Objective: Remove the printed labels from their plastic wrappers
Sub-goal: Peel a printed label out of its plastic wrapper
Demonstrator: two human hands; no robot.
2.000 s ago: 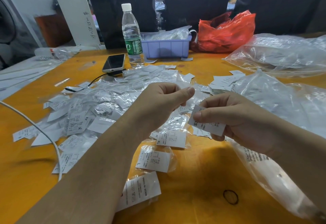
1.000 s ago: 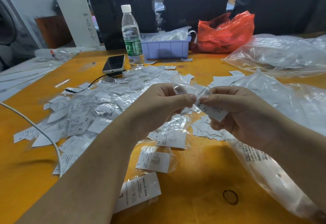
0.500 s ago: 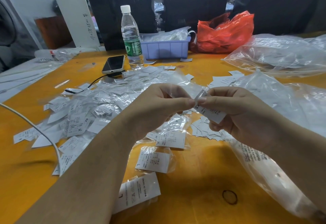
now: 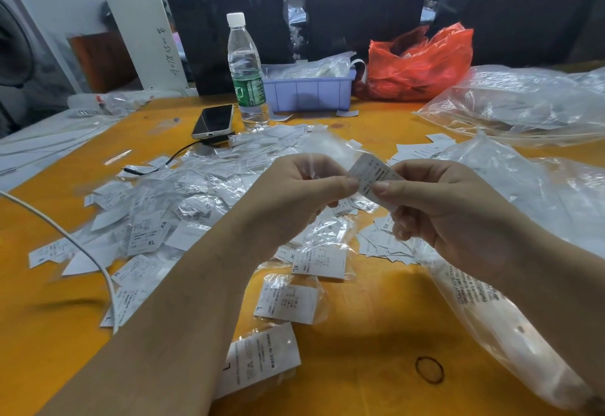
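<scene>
Since a moment ago your hands have lifted slightly and the label (image 4: pixel 373 176) now stands further out of its wrapper (image 4: pixel 322 153). Your left hand (image 4: pixel 294 199) pinches the clear wrapper between thumb and forefinger, the other fingers curled under. Your right hand (image 4: pixel 438 209) pinches the label's lower end between thumb and forefinger, just beside your left thumb. Both are held above the orange table (image 4: pixel 376 317), over the pile of wrapped labels (image 4: pixel 183 206). A small heap of bare labels (image 4: pixel 383 242) lies under your right hand.
</scene>
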